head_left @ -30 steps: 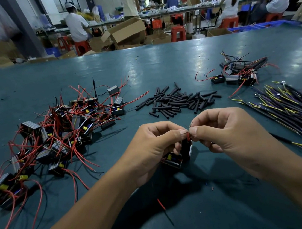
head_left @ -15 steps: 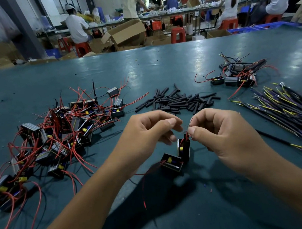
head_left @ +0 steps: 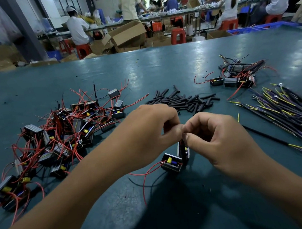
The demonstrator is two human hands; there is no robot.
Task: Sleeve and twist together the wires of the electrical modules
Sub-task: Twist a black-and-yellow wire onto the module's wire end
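Surroundings: a tangled heap of small black box-shaped modules with red wires [head_left: 56, 140] is lying toward the left edge of the dull teal table surface [head_left: 160, 71]; a loose pile of short black sleeve tubes [head_left: 184, 100] is sitting just beyond the hands; a smaller cluster of wired modules [head_left: 239, 78] and a fan of long black leads with yellow and purple tips [head_left: 290, 112] are lying toward the right edge.
Background: seated workers, red stools and open cardboard boxes are standing past the far edge.
Task piece: two small black open-topped modules with yellow parts inside [head_left: 176, 158] are hanging near the middle of the surface, one tilted, one upright, red wires trailing toward the near edge.
Left hand [head_left: 148, 131]: curled, pinching the wire ends above the modules.
Right hand [head_left: 217, 137]: curled, fingertips meeting the left, pinching the same wires.
Writing: none is showing legibly.
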